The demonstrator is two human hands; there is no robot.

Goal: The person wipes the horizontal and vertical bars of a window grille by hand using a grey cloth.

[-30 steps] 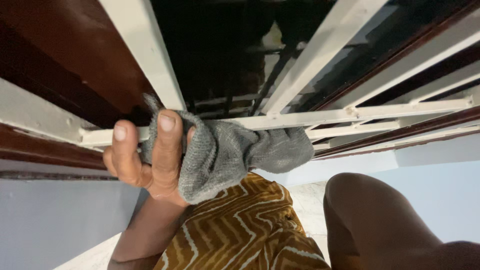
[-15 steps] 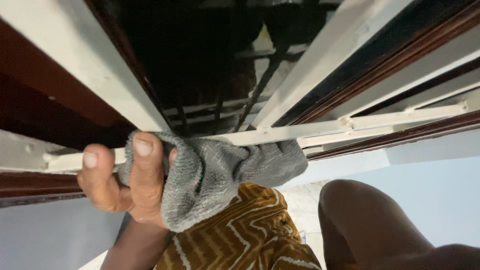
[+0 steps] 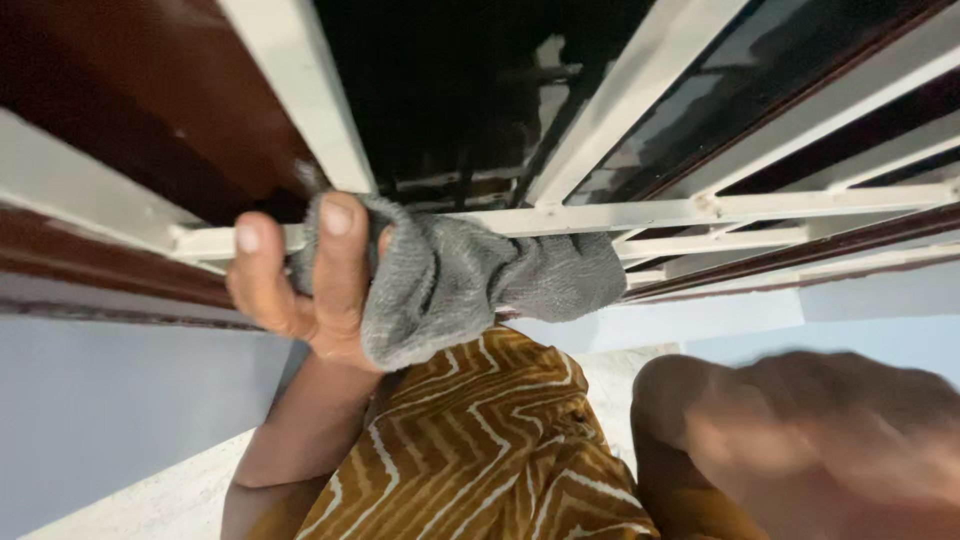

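My left hand (image 3: pixel 300 275) is clenched on a grey knitted cloth (image 3: pixel 470 280) and presses it against a white horizontal bar (image 3: pixel 700 210) of a metal window grille. The cloth wraps over the bar and trails to the right along it. White slanted bars (image 3: pixel 290 80) meet the horizontal one just above the hand. My right hand or forearm (image 3: pixel 820 430) shows at the lower right as a brown blur, away from the grille, and its fingers cannot be made out.
Dark glass (image 3: pixel 450 90) and a dark brown wooden frame (image 3: pixel 120 90) lie behind the grille. A pale blue wall (image 3: pixel 110 410) runs below it. Brown clothing with a cream zigzag pattern (image 3: pixel 480 440) fills the lower middle.
The left hand with the cloth slid left along the bar, then back to the right. The right arm, still before, is now blurred with motion.
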